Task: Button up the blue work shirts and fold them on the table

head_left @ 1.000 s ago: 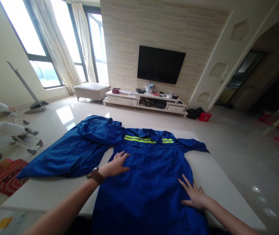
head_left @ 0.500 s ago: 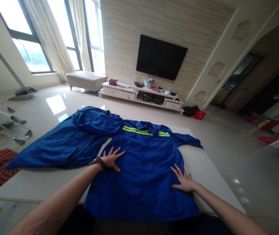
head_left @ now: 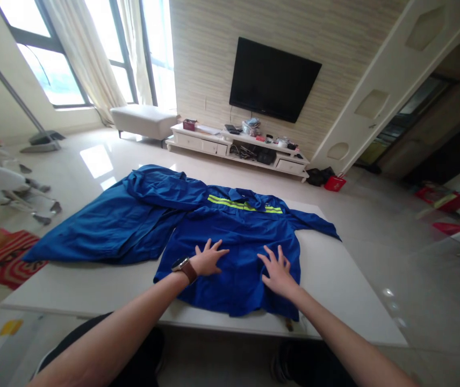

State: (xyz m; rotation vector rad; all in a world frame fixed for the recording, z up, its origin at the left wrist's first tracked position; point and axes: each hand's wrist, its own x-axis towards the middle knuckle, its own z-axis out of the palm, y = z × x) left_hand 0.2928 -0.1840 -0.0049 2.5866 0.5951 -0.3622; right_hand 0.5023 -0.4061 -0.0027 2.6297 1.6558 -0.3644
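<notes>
Fingers spread, my left hand (head_left: 208, 261) and right hand (head_left: 280, 275) hide the cloth under them; I can't tell how firmly they touch it. Where the jacket's (head_left: 242, 287) left-lying sleeve (head_left: 165, 192) meets the blue heap (head_left: 96, 234) is hard to make out. The jacket lies on the table (head_left: 345, 293) beneath both hands, its yellow stripe (head_left: 227, 202) beyond them, its hem (head_left: 234, 312) nearer me.

Left hand (head_left: 206, 260) palm down, right hand (head_left: 279, 275) palm down, fingers (head_left: 222, 252) spread, both forearms (head_left: 335, 329) stretched forward, converging
</notes>
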